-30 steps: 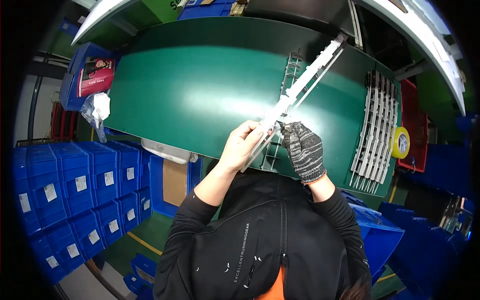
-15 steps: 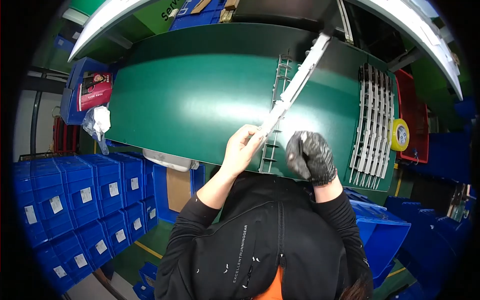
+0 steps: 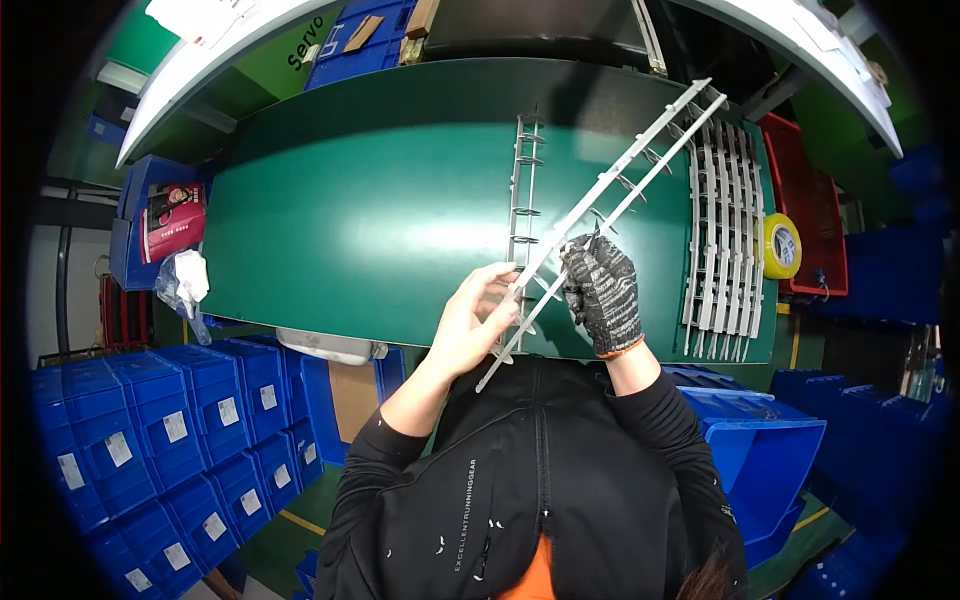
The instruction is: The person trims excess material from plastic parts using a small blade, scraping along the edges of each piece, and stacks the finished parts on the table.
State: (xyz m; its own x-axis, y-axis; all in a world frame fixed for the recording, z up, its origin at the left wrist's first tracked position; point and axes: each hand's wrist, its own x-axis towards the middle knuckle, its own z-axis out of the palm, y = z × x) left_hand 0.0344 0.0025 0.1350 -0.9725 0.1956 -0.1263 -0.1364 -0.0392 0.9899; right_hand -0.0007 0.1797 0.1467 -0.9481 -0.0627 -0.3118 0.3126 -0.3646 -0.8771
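Work surface: broad green table (image 3: 360, 230), smooth top. Bright glare across the middle; dark band of shadow along the far side.

On it, right of centre: single ladder-like frame (image 3: 515, 200), two thin rails joined by curved crosspieces. Lies lengthwise from the far part toward the near edge; near end partly hidden.

Right end: row of similar frames (image 3: 723, 240), pale grey, laid side by side and close together, also running far to near. Far ends partly covered from view. Near tips uneven, short of the near edge.

Yellow tape roll (image 3: 782, 246) just beside the row, at the right edge; whether the tabletop bears it, cannot tell.
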